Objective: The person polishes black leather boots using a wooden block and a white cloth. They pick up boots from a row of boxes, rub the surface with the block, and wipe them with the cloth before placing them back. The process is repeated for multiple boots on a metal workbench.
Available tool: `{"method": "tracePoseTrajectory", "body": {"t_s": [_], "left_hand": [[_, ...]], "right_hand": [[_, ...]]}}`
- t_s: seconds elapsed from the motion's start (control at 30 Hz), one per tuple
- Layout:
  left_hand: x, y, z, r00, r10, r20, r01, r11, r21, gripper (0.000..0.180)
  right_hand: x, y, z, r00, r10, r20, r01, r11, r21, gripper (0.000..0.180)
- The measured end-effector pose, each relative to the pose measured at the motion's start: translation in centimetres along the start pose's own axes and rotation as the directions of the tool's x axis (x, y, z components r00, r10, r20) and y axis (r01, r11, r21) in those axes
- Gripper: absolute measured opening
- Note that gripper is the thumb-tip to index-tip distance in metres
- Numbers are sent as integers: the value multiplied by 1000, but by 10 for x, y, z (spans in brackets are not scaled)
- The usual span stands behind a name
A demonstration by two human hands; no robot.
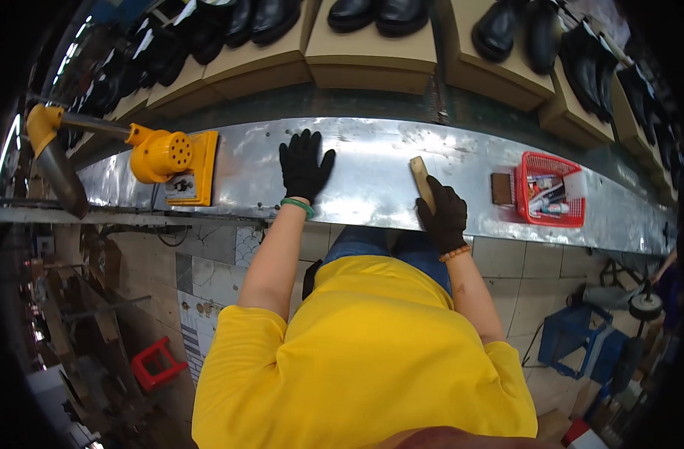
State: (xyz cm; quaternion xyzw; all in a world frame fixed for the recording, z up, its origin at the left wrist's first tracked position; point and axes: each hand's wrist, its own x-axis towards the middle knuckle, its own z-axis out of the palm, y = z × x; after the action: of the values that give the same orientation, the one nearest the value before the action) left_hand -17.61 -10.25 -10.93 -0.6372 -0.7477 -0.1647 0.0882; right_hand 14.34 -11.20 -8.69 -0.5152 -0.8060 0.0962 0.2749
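Note:
My left hand (306, 166), in a black glove with a green bangle at the wrist, lies open on the shiny metal bench (372, 157). Its fingers are spread and point to the far side. In a matching black glove, my right hand (444, 215) grips a long, flat, pale wooden piece (423, 182) shaped like the back of a brush. One end of the wood sticks out past the fingers toward the far edge. Whether there are bristles under it cannot be seen. An orange bead bracelet circles that wrist.
On the right stand a red plastic basket (524, 196) of tubes and small items and a brown block (500, 188). A yellow blower-like machine (162, 156) is at the left. Black shoes (402, 16) sit on cardboard boxes (372, 56) behind. A red stool (158, 363) is at lower left.

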Motion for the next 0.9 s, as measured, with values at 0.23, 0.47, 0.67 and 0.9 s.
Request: {"method": "tracePoseTrajectory", "body": {"t_s": [0.23, 0.47, 0.67, 0.9], "left_hand": [[-2, 0, -7, 999, -27, 33, 28, 999, -34, 55], [-23, 7, -12, 999, 30, 18, -29, 999, -31, 55], [-51, 9, -26, 997, 81, 3, -81, 996, -40, 55], [-117, -3, -64, 966, 248, -71, -257, 898, -357, 18]], "right_hand": [[14, -10, -4, 975, 143, 167, -149, 989, 21, 55], [15, -9, -7, 960, 209, 188, -240, 956, 165, 60], [29, -1, -14, 819, 314, 481, -573, 513, 640, 52], [27, 2, 0, 921, 244, 304, -390, 587, 709, 70]]}}
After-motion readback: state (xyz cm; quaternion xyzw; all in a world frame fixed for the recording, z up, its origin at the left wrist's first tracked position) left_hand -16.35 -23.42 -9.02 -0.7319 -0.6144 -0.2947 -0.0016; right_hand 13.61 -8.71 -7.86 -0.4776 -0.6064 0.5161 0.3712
